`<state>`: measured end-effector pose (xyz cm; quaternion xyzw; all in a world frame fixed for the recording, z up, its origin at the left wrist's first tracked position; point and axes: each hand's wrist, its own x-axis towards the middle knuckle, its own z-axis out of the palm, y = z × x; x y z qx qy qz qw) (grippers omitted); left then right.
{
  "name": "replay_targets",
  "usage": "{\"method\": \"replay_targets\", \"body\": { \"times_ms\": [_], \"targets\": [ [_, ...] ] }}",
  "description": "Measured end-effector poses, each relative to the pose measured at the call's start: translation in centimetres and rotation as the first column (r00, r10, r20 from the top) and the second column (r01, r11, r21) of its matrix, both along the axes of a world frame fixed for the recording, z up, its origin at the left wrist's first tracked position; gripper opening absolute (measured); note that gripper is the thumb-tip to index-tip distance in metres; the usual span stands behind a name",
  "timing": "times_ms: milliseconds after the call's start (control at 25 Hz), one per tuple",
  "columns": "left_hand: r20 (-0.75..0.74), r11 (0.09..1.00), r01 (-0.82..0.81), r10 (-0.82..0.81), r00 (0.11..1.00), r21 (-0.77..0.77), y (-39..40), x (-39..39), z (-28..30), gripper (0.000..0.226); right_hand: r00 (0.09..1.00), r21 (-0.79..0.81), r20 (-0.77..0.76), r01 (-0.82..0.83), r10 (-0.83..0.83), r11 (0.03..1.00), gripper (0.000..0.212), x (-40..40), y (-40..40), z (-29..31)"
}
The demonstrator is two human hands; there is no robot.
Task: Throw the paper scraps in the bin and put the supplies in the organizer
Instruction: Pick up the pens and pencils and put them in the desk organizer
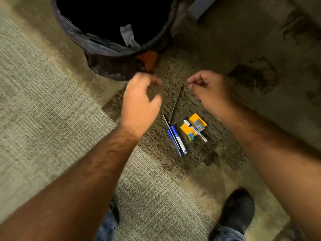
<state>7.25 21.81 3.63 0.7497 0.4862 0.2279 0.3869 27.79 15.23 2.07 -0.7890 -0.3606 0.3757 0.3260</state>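
A bin lined with a black bag stands at the top, with a white paper scrap inside it. My left hand hovers just below the bin, blurred, fingers curled and apart with nothing in them. My right hand hangs to its right, fingers loosely closed; nothing shows in it. On the carpet between my arms lie blue pens, a thin black stick, a white glue stick, orange sticky-note pads, a small grey block and a small coloured eraser.
The floor is patterned beige and brown carpet. An orange part of the bin shows under the bag. A grey object lies at the top right. My dark shoe stands at the bottom right.
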Motion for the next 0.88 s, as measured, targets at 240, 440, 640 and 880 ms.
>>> {"method": "replay_targets", "body": {
  "times_ms": [240,440,640,880],
  "targets": [
    [-0.331,0.882,-0.137,-0.022,0.943,-0.45,-6.2,0.1,-13.5,0.023,0.985,-0.194,-0.024,-0.175,0.173,0.965,0.018,-0.7,-3.3,-11.7],
    [-0.44,0.867,-0.067,-0.183,0.879,-0.494,-6.8,1.4,-19.1,0.023,0.924,-0.343,0.043,-0.344,0.38,0.874,0.048,-2.3,-2.0,-16.7],
    [-0.562,0.953,0.137,-0.272,0.781,-0.27,-6.8,2.5,-20.0,0.02,0.788,-0.452,0.326,-0.355,0.522,0.819,0.025,-3.5,0.5,-17.6],
    [-0.549,0.965,0.083,-0.21,0.809,-0.248,-7.0,3.1,-19.4,0.015,0.828,-0.528,0.383,-0.168,0.409,0.833,0.026,-2.3,0.3,-17.5]
  ]
}}
